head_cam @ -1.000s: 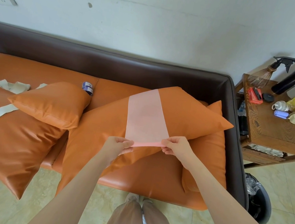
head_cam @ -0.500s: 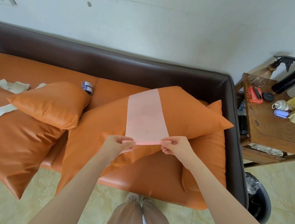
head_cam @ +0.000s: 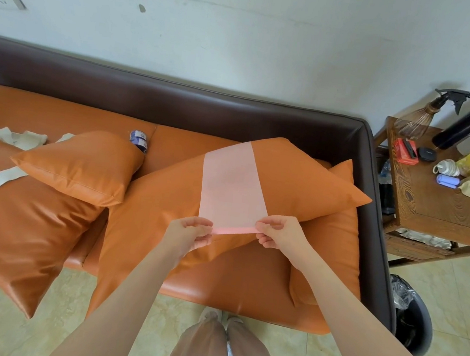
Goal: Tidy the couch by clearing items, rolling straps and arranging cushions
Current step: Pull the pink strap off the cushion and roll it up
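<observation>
Over the last second the near end of the pink strap (head_cam: 232,186) has been turned over into a narrow fold, now a slightly thicker roll. The left hand (head_cam: 188,232) and right hand (head_cam: 279,232) have crept a little up the large cushion (head_cam: 163,198), seemingly pinching closer together.

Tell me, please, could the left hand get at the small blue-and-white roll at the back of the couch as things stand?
Probably not yet: the left hand pinches the pink strap, and the small cushion partly covers the roll.
</observation>
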